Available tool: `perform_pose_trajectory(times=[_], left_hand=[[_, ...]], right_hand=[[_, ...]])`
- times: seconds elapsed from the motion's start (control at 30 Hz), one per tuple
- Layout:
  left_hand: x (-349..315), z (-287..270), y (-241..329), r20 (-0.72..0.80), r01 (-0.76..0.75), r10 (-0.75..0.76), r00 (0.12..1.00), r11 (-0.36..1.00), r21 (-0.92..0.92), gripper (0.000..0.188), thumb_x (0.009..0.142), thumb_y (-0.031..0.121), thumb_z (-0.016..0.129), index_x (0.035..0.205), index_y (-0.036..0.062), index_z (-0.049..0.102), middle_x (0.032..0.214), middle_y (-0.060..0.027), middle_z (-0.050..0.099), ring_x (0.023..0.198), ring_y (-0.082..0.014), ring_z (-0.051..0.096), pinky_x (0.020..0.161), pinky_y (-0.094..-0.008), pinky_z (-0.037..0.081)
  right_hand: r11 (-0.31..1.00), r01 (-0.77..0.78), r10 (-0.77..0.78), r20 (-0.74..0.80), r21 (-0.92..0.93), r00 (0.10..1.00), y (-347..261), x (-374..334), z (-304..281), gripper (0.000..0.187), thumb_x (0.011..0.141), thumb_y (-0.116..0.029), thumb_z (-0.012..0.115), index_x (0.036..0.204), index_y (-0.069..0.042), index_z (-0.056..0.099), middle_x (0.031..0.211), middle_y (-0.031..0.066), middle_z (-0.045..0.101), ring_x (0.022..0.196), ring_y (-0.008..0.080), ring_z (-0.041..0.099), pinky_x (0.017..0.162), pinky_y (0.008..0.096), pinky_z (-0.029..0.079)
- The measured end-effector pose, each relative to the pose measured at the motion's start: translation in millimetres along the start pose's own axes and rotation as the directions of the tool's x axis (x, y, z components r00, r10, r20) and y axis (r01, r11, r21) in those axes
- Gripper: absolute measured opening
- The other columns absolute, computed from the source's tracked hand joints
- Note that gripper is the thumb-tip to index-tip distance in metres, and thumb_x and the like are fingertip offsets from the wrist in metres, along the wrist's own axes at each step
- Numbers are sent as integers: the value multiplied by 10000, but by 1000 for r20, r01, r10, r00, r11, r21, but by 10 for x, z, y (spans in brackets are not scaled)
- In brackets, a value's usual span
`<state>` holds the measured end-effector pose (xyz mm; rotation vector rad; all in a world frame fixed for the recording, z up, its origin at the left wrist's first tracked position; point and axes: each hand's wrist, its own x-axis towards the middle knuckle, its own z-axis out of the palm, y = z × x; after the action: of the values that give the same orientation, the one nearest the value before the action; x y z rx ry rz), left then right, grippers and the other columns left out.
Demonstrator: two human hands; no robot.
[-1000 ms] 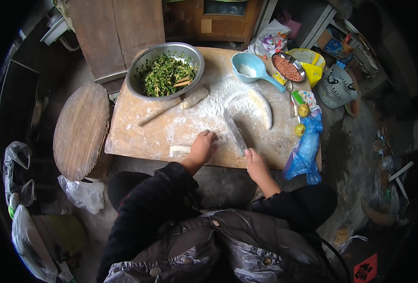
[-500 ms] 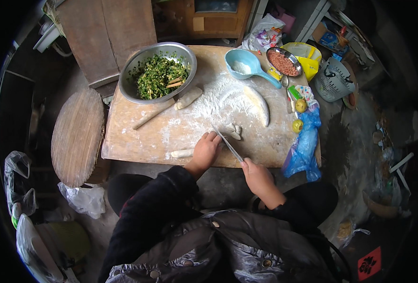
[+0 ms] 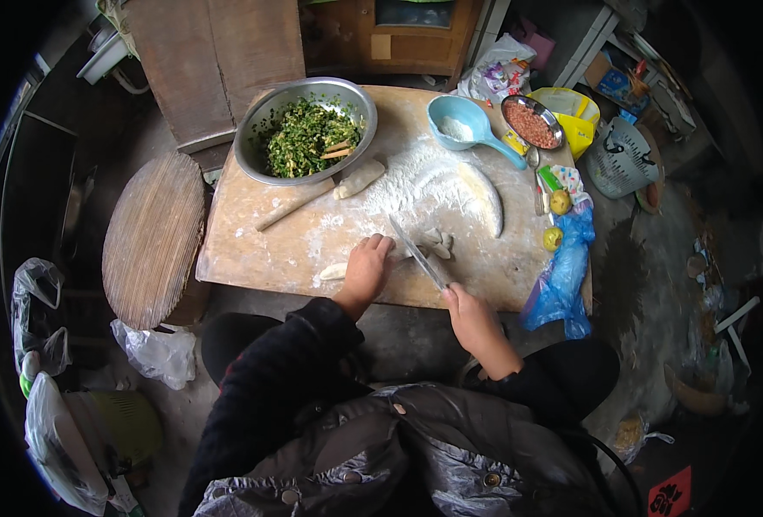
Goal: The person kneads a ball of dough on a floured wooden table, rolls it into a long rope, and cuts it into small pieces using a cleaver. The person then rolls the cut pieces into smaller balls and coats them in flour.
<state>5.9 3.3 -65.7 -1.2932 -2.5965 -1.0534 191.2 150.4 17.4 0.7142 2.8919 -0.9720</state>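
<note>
My right hand (image 3: pixel 474 320) is closed round the handle of a knife (image 3: pixel 422 257), its blade slanting up and left over the board. My left hand (image 3: pixel 367 269) is curled over a dough roll, pressing it to the board; one pale end of the dough roll (image 3: pixel 333 271) sticks out to the left, the rest hidden under the fingers. Cut dough pieces (image 3: pixel 438 245) lie just beyond the blade. Farther off, a long curved strip of dough (image 3: pixel 482 198) rests in loose flour (image 3: pixel 403 185). A rolling pin (image 3: pixel 295 205) and a dough lump (image 3: pixel 361 179) lie to the left.
A steel bowl (image 3: pixel 242 142) of chopped greens with chopsticks stands far left on the wooden board (image 3: pixel 243 258). A blue scoop (image 3: pixel 493 143) with flour and a plate of minced meat (image 3: pixel 532 121) sit far right. A blue bag (image 3: pixel 562 280) hangs over the right edge. A round wooden stool (image 3: pixel 155 241) stands left.
The whole view has shifted, moving the board slightly right in the picture. My left hand has drawn a little left, away from the knife blade, which stays in my right hand.
</note>
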Motion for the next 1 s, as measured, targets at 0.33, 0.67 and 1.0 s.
perform_pose_trajectory(times=[0.33, 0.67, 1.0], left_hand=[[-3, -4, 47, -15, 54, -56, 998, 995, -89, 245, 763, 56, 662, 999, 55, 596, 951, -152, 581, 937, -373, 568, 818, -441, 482], [50, -6, -32, -8, 176, -179, 984, 973, -150, 191, 797, 85, 649, 975, 40, 594, 907, -179, 598, 881, -397, 596, 763, -461, 496], [-168, -115, 149, 71, 90, -89, 993, 996, -6, 246, 786, 109, 675, 997, 56, 560, 976, -144, 570, 957, -373, 576, 785, -446, 503]], right_hand=[[1000, 18, -19, 14, 23, 1000, -159, 30, -87, 350, 1021, -365, 424, 1074, -74, 612, 822, 241, 661, 796, 462, 624, 698, 533, 485], [994, 49, -51, -17, -95, 999, -212, 374, 410, 323, 1022, -364, 422, 1004, -73, 563, 771, 246, 653, 745, 478, 624, 644, 565, 483], [999, 3, 0, 58, -48, 998, -67, 318, 200, 358, 1027, -378, 402, 964, -68, 570, 804, 248, 651, 793, 477, 616, 687, 553, 476]])
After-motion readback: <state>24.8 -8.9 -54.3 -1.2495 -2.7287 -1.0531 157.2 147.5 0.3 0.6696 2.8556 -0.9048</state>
